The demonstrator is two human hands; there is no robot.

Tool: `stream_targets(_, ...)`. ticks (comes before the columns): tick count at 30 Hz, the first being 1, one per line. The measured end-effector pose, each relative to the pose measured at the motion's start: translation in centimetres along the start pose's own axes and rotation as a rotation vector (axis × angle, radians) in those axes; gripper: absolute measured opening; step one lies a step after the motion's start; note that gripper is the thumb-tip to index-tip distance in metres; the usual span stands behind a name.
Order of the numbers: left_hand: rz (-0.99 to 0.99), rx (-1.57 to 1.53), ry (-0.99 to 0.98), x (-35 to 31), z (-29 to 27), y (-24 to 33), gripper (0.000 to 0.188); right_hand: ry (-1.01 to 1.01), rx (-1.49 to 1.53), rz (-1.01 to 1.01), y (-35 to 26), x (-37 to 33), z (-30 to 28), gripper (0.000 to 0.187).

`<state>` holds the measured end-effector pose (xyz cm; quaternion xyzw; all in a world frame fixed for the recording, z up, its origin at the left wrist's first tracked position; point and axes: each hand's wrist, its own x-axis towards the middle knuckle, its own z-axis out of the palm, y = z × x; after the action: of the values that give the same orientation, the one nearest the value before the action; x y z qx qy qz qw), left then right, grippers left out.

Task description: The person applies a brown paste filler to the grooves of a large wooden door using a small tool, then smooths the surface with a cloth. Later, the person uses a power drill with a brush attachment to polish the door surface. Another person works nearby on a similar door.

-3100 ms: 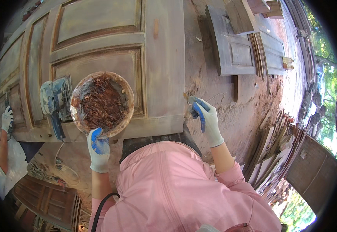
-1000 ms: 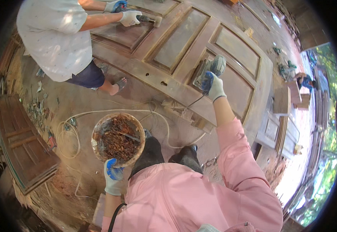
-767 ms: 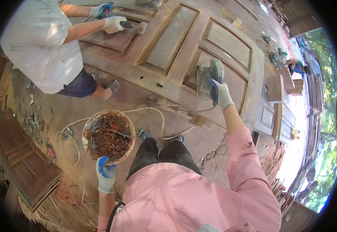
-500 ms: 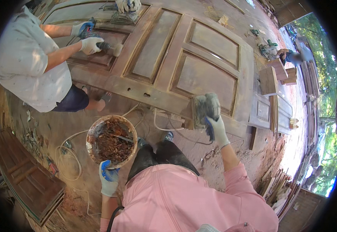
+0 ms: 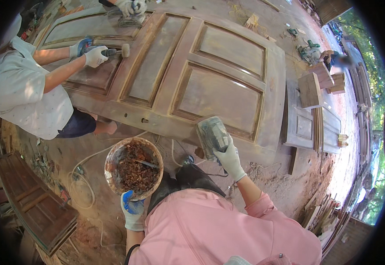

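My left hand [image 5: 133,210], in a white and blue glove, is closed on the near rim of a round bucket [image 5: 109,170]. Brown, flaky scraps [image 5: 135,179] fill much of it, and a flat grey blade-like tool [image 5: 147,164] lies on them. My right hand [image 5: 231,162], gloved too, is wrapped round the rear of a dusty hand sander [image 5: 213,138]. The sander is at the near edge of a large wooden panel door [image 5: 219,95]; whether its pad touches the wood I cannot tell.
At left, a co-worker [image 5: 29,95] holds a power tool with a round head [image 5: 125,50] over the door. Another person's gloved hands [image 5: 130,8] rest on a tool at its far side. Stacked doors [image 5: 38,198] lie lower left. A pale cord [image 5: 75,176] loops over the floor.
My view has shifted, so the door sits further left. The sander has turned in my right hand, its top now facing me more. The bucket has moved slightly right, still held by my left hand.
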<state>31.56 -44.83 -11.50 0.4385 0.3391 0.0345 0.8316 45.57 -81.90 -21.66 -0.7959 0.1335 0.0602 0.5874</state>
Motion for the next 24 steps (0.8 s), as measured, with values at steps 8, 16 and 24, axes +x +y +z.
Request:
stream_targets(8, 0.200, 0.328, 0.000, -0.5, 1.0, -1.5, 0.049, -0.067, -0.046, -0.105, 2.1, 3.5, -1.8, 0.093)
stream_targets(16, 0.038, -0.061, 0.112, -0.8, 1.1, -1.2, 0.047, -0.094, -0.114, 0.069, -1.9, 10.3, -7.5, 0.067)
stream_targets(24, 0.019, -0.080, 0.089, -1.0, 4.3, -0.7, 0.045, -0.197, -0.493, -0.197, -8.2, 18.0, -1.9, 0.056)
